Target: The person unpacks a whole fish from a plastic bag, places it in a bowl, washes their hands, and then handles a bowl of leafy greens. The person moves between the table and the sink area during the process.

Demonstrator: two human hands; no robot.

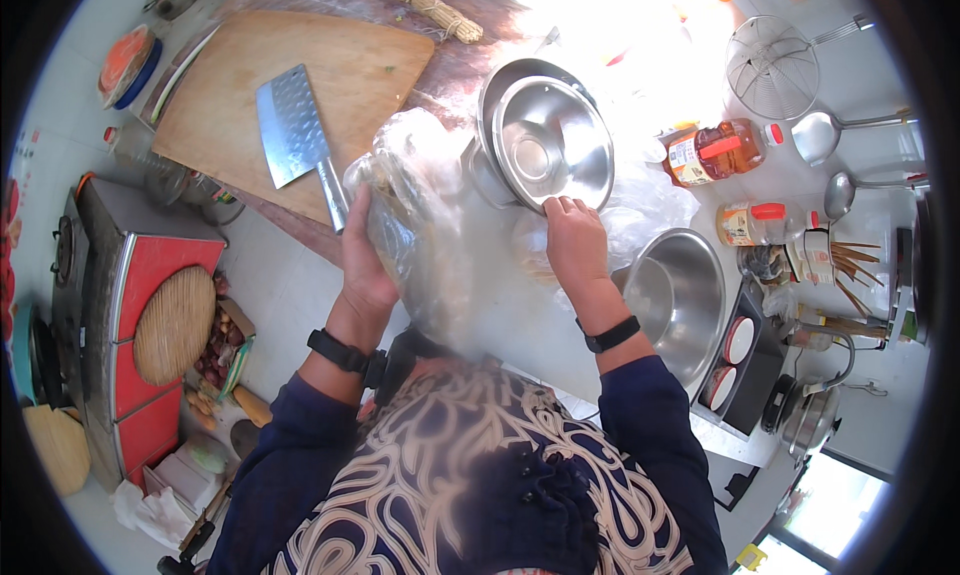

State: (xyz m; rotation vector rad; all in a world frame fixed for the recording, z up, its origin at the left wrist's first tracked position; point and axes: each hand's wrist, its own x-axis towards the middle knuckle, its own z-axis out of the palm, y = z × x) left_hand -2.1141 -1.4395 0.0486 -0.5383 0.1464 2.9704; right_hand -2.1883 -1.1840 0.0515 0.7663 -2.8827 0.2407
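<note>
My left hand [369, 256] holds a clear plastic bag [420, 222]; what is inside cannot be made out well. With curled fingers, my right hand [576, 237] grips the near rim of a shallow stainless steel bowl [562, 136]. That bowl rests tilted in or on a larger metal bowl [489, 109]. A cleaver [292, 128] with a dimpled blade lies on the wooden cutting board [360, 53], its handle close to my left fingers. More crumpled clear plastic [645, 207] lies right of my right hand.
A deep steel pot [679, 297] stands at the right, near a dark tray [750, 372] with two red-rimmed lids. Bottles [720, 151], a wire strainer [772, 68] and ladles [816, 136] are beyond. A straw brush [450, 23] lies behind the board. A red cabinet [150, 275] stands left.
</note>
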